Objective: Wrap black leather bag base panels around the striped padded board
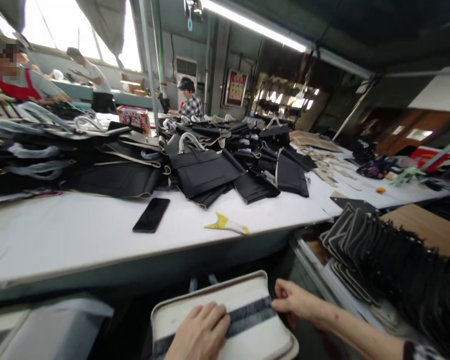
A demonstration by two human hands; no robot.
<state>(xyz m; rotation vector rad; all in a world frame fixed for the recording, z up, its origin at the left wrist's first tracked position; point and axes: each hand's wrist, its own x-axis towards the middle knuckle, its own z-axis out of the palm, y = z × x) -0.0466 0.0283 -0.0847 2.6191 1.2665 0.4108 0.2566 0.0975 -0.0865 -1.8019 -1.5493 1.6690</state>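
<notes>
Low in front of me is a cream-white flat piece (243, 300) with rounded corners, a brown-edged rim and a dark band (251, 316) across it. My left hand (204, 330) lies on its top over the band, fingers bent slightly and resting on the surface. At the right edge, by the band's end, my right hand (290, 301) is closed in a pinch. What sits between that thumb and finger is too small to make out. Two short grey-blue strips (202, 282) show behind the piece's far edge.
On the white table (97, 240) lie a phone (151, 215), a yellow-and-white tool (227, 223) and piles of black bag pieces (206, 170). Right of me, a bin (315, 260) holds stacked dark pieces (390, 265). Several people (190, 102) work beyond. A grey-white covered stack (60, 325) is at left.
</notes>
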